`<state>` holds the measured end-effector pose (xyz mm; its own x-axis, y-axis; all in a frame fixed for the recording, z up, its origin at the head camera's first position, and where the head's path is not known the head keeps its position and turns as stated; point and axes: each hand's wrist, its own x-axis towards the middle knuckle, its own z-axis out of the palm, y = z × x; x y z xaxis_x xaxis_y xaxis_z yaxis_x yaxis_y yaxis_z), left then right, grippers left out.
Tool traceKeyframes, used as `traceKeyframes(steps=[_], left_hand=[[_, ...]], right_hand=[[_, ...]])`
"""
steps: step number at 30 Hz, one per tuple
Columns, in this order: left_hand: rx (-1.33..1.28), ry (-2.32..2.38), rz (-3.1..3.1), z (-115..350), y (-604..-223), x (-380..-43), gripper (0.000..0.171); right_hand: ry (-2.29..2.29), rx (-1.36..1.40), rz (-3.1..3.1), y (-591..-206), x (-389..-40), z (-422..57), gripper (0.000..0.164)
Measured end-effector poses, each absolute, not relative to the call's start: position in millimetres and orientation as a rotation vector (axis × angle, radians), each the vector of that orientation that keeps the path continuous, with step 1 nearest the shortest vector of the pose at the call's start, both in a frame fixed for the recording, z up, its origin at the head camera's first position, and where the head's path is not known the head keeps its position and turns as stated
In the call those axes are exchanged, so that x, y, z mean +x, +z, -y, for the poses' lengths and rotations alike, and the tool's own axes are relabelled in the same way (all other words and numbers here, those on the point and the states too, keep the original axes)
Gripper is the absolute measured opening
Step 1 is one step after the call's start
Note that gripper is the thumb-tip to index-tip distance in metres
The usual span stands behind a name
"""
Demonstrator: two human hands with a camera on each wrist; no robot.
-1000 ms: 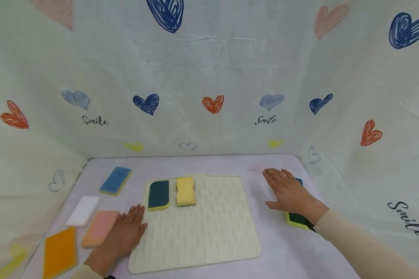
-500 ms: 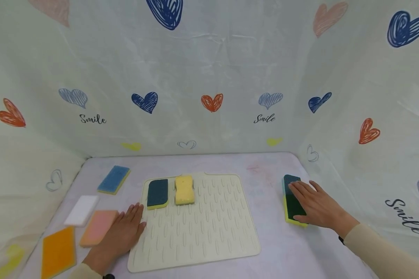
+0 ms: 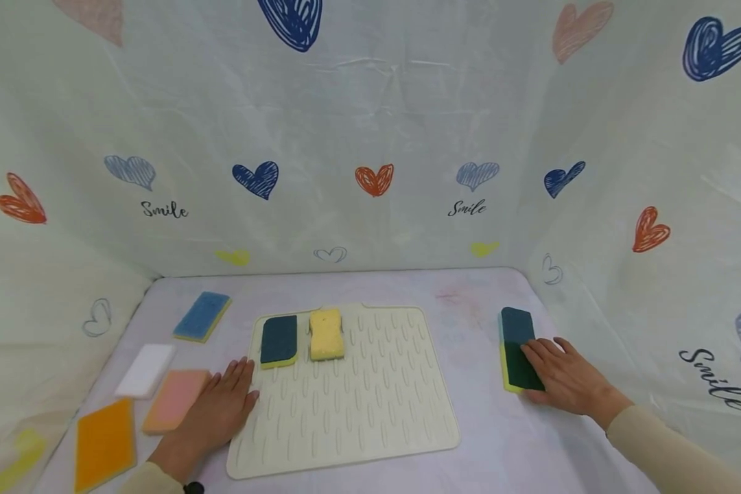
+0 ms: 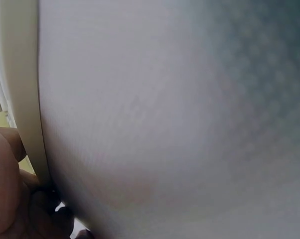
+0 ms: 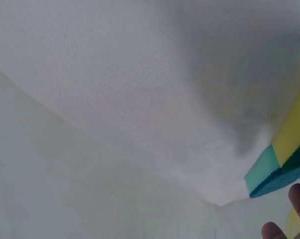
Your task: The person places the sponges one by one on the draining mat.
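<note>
In the head view, my left hand (image 3: 219, 408) lies with straight fingers between the pink sponge (image 3: 175, 401) and the left edge of a cream ridged mat (image 3: 358, 412). At the right, my right hand (image 3: 568, 377) touches the near half of a two-tone scouring sponge (image 3: 520, 360), thumb by its near corner, fingertips on its right side. Its near half is yellow with a dark green top, its far half teal with a blue top; whether these are two pieces I cannot tell. The right wrist view shows spread fingertips (image 5: 299, 199) beside the sponge (image 5: 294, 129).
On the mat's far left lie a dark-topped sponge (image 3: 279, 341) and a yellow notched sponge (image 3: 326, 334). Left of the mat are a blue sponge (image 3: 202, 316), a white one (image 3: 146, 371) and an orange one (image 3: 106, 444). Heart-printed sheets (image 3: 370, 123) wall the table.
My right hand has moved from above and left of the two-tone sponge across to its right side, uncovering the sponge's far half. The left hand and the other sponges have stayed put.
</note>
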<state>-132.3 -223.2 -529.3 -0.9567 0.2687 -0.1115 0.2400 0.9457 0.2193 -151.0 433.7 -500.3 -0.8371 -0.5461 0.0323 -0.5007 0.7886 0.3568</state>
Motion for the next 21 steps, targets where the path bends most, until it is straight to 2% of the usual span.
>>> traceKeyframes(steps=[13, 21], left_hand=[[0.406, 0.296, -2.984, 225.5, -531.1, -130.4, 0.064], [0.419, 0.305, -3.009, 224.4, -529.8, -129.7, 0.062]], right_hand=[[-0.436, 0.763, 2.937, -509.6, -161.1, -428.0, 0.100], [-0.301, 0.593, 3.107, -507.1, -158.9, -419.5, 0.103]])
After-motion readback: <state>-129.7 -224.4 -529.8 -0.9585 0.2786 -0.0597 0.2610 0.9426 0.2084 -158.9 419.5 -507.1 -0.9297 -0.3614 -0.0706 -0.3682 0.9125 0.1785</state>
